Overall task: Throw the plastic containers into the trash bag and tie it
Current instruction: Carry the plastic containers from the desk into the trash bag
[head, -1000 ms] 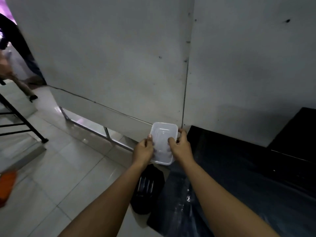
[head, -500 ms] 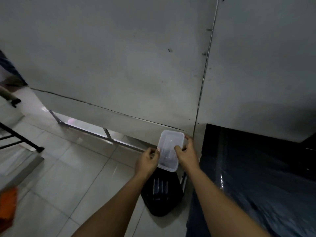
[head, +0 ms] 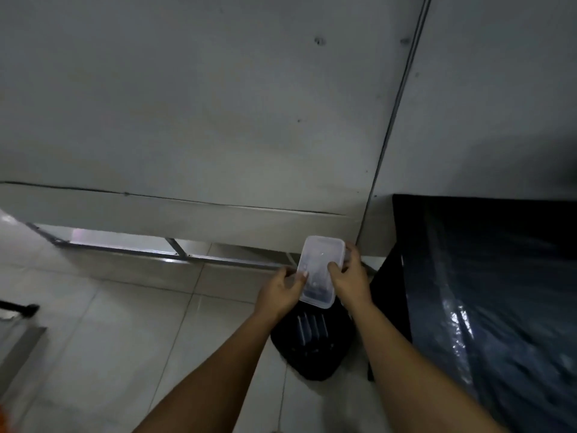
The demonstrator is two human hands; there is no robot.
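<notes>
**Operator:** While the view points down along the grey wall panels, what occupies the most area?

**Inspector:** Two flat panels meet at a vertical seam right of centre. Below them lies the pale tiled floor. A metal frame rail runs along the foot of the left panel, with a lit gap behind it.

**Operator:** And at the right edge?

**Inspector:** A large black surface under glossy plastic sheeting — it fills the lower right corner and stands against the right panel.

**Operator:** Next item down in size?

**Inspector:** A black trash bag sits on the floor, just beside the left edge of the sheeted surface. Pale ribbed shapes show inside its mouth; what they are cannot be told.

**Operator:** Location of the task item?

**Inspector:** One clear plastic container, rectangular with rounded corners, is held in the air directly above the bag, tilted with its far end higher.

**Operator:** Hand status?

**Inspector:** Both grasp it. The left hand grips the near-left edge, thumb laid on top. The right hand grips the right edge — thumb on top, fingers curled round the side.
</notes>
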